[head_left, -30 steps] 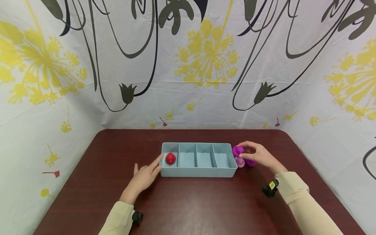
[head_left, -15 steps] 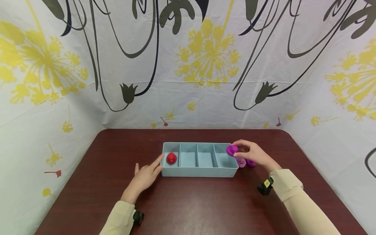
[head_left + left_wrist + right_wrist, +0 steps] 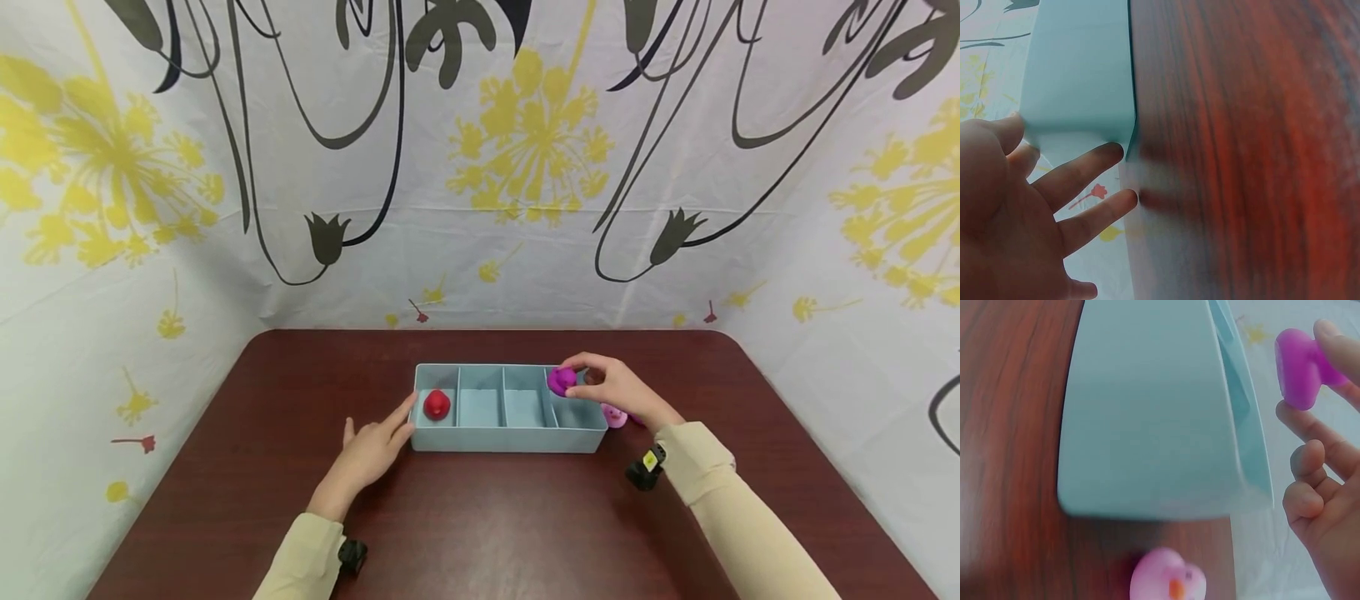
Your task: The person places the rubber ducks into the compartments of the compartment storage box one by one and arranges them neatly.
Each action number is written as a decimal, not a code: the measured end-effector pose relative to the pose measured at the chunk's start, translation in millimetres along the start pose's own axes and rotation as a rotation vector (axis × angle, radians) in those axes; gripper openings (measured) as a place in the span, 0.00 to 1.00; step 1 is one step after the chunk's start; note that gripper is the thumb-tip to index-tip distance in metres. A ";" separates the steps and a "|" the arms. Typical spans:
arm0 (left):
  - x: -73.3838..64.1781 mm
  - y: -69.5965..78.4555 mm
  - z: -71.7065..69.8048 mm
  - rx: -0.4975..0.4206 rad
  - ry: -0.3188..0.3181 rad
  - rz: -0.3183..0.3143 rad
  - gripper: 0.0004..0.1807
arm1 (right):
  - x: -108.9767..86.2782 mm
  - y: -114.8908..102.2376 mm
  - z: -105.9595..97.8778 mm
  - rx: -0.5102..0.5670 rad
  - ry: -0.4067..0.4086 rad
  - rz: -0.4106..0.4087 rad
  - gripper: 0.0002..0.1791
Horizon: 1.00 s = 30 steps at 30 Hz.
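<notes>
Partly, the purple toy point(image 3: 561, 382) is covered from me: the right hand point(image 3: 621, 388) pinches its narrower part between thumb and fingertips, with the other fingers loosely bent. I can't tell where its beak lies. Behind the pink duck point(image 3: 614, 416), a second purple toy point(image 3: 637, 419) shows only as a sliver beside the right hand, and the right wrist view cuts the pink duck off at the bottom. The floor of the box's rightmost compartment is half hidden by that same hand.

I see the purple toy over the pale blue box point(image 3: 508, 440), near the far rim and the divider between the third and fourth compartments from the left. In the right wrist view it hangs apart from the rim. The two middle compartments lie open; the leftmost one holds a red toy point(image 3: 437, 405). The left hand point(image 3: 373, 454) has its fingers spread and fairly straight, fingertips touching the box's left end, gripping nothing. I have bare desk point(image 3: 480, 517) in front of the box, and a patterned cloth point(image 3: 487, 258) beyond the far edge.

The box's long axis runs left to right. The purple toy's broad, rounded side faces down towards the desk; its long axis I can't make out.
</notes>
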State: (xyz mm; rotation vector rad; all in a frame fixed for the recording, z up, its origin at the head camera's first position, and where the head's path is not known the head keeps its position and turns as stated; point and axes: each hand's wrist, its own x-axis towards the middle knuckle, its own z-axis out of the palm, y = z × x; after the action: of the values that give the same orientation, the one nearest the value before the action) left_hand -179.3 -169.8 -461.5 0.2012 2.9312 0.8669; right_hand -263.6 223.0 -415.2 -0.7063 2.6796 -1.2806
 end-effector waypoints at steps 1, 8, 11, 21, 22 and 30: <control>-0.1 -0.2 0.1 -0.003 0.001 0.000 0.31 | 2.4 -2.2 2.1 0.004 -0.004 -0.003 0.21; -1.0 -1.8 2.4 -0.012 0.005 -0.002 0.31 | 14.8 -13.1 15.6 -0.008 -0.029 -0.032 0.22; -0.9 -2.4 3.0 -0.015 0.008 -0.001 0.32 | 17.7 -16.9 19.7 0.000 -0.029 -0.038 0.21; -1.0 -3.0 1.8 -0.012 0.003 -0.003 0.31 | 25.5 -27.7 25.2 -0.011 -0.056 -0.073 0.22; -0.9 -3.0 1.7 -0.012 0.001 -0.003 0.31 | 26.3 -28.3 25.5 -0.013 -0.060 -0.075 0.21; 0.5 -2.1 -0.4 -0.006 0.004 0.003 0.31 | 35.0 -30.7 30.7 -0.040 -0.085 -0.091 0.21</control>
State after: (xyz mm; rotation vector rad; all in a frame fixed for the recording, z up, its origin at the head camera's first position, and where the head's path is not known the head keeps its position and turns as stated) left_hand -180.0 -171.7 -462.3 0.2035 2.9329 0.8771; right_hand -275.1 169.0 -407.7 -0.8762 2.6404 -1.1906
